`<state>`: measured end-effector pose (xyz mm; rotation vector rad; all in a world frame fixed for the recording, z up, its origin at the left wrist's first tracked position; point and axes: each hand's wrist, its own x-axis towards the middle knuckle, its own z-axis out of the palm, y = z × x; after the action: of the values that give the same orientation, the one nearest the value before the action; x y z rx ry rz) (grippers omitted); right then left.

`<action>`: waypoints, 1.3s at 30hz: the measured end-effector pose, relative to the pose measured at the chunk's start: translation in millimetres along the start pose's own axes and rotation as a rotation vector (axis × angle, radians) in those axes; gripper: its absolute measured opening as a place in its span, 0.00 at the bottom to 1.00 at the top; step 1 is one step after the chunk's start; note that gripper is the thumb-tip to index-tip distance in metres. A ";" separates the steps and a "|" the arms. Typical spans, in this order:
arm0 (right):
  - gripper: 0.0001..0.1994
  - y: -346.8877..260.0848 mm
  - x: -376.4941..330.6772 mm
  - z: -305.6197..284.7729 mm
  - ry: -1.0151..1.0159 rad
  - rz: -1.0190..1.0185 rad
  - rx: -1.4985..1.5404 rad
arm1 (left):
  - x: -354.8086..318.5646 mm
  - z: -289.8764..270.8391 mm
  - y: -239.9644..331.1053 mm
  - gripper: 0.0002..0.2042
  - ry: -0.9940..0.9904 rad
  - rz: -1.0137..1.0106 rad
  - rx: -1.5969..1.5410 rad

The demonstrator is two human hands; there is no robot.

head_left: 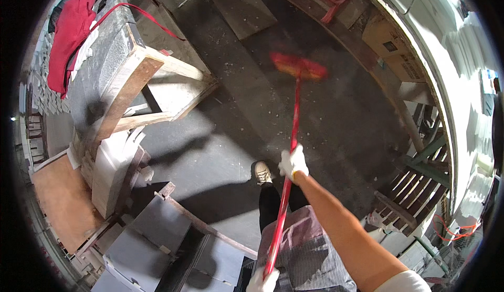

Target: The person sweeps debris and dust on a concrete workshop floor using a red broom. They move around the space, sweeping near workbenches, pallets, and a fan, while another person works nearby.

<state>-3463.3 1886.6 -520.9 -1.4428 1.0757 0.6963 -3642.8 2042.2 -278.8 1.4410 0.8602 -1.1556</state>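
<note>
A red push broom (283, 203) runs up the middle of the view from the person's lap, its red and yellow head (299, 66) out ahead over the dark floor (346, 119); the head is blurred, so whether its bristles touch the floor cannot be told. The right hand (294, 162), in a white glove with a yellow cuff edge, is wrapped around the handle partway along. The left hand (262, 281), also white-gloved and partly cut off by the lower edge, grips near the handle's rear end.

Small pale scraps are scattered around the broom. Just left of the handle, a light lace-up shoe (262, 173) stands on the floor; a dark striped apron (317, 255) covers the lap.

Farther left, a red garment (71, 40) drapes over a wooden-framed stand (144, 64), with stacked gray panels (155, 221) nearer the person. To the right are a slatted pallet (417, 195), a cardboard box (394, 45) and stacked white sheets (475, 197).
</note>
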 end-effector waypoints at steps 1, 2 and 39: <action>0.20 36.1 -4.6 7.3 0.039 -0.023 -0.026 | -17.7 -5.0 -15.5 0.14 0.017 -0.025 0.021; 0.20 41.5 -39.1 19.4 -0.044 0.036 0.153 | -35.6 -9.4 -31.6 0.14 0.058 -0.053 0.028; 0.21 -28.9 -106.2 118.3 -0.392 -0.076 0.192 | -97.2 -23.7 -36.7 0.12 0.240 -0.087 0.084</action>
<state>-3461.5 2023.5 -435.2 -1.1188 0.7562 0.7613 -3699.2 2079.5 -196.4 1.6487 1.0590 -1.1086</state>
